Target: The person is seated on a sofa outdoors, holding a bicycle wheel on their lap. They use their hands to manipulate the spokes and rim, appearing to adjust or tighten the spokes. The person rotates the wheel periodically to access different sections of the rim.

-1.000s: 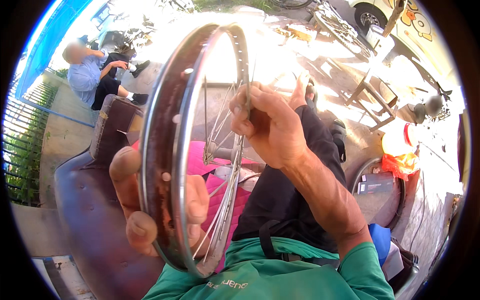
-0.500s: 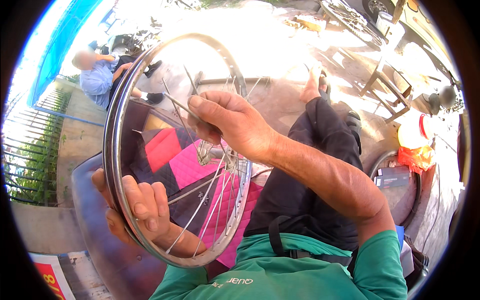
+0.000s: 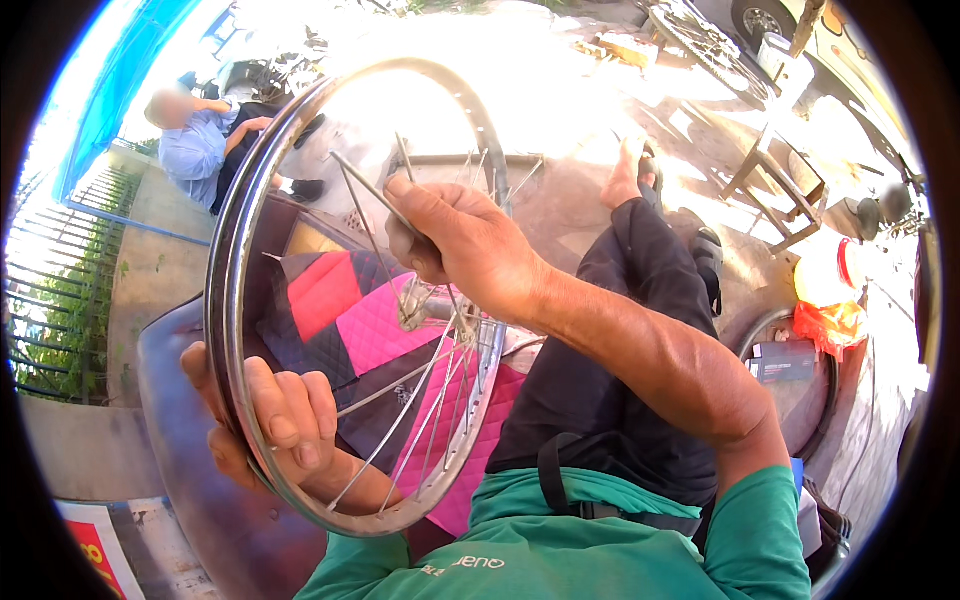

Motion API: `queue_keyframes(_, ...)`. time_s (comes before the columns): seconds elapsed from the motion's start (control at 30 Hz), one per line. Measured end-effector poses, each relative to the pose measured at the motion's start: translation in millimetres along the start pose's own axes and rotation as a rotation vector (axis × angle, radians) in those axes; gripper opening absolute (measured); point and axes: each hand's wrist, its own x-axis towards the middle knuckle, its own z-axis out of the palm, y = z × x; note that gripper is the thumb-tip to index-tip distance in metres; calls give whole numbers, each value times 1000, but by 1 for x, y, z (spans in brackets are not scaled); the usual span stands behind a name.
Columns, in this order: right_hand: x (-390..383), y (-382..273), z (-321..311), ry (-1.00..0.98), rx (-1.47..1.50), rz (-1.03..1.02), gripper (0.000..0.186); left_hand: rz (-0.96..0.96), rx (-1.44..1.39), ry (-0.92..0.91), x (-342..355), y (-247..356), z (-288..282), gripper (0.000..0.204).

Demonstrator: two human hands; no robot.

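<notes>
A partly spoked bicycle wheel with a shiny metal rim [image 3: 233, 300] stands tilted over my lap. My left hand [image 3: 285, 415] is wrapped around the lower left of the rim, fingers inside and thumb outside. Above the hub [image 3: 412, 308], my right hand [image 3: 465, 240] pinches a thin metal spoke [image 3: 362, 180] between thumb and fingers, its free end pointing up toward the far left, short of the rim. Other loose spokes stick out near these fingers. Several spokes run from the hub to the near part of the rim; the fingertips of my right hand are partly hidden.
A patchwork cloth [image 3: 385, 330] in pink, red and dark grey lies under the wheel on a brown seat [image 3: 200, 440]. A person [image 3: 195, 155] sits at the far left. On the right are a wooden stand [image 3: 780, 190], a tyre [image 3: 832, 400], a grey box [image 3: 785, 362] and an orange bag [image 3: 830, 325].
My right hand has shifted slightly right and down with the spoke, whose free end has also moved right. The wheel has turned or tilted a little; my left hand keeps its hold.
</notes>
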Motion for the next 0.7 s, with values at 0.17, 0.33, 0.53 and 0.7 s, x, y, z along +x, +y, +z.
queue_keyframes(0.17, -2, 13, 26, 69, -70, -74, 50, 22, 87, -32, -1, 3, -1, 57)
queue_keyframes(0.33, -23, 21, 40, 120, -79, -155, 47, 51, 285, 212, -20, -8, -23, 50)
queue_keyframes(0.53, -27, 31, 51, 120, -99, -241, 44, -146, 647, 573, -46, -65, -82, 43)
queue_keyframes(0.7, -32, 39, 56, 83, -313, -369, 40, -501, 806, 702, -100, -123, -130, 39)
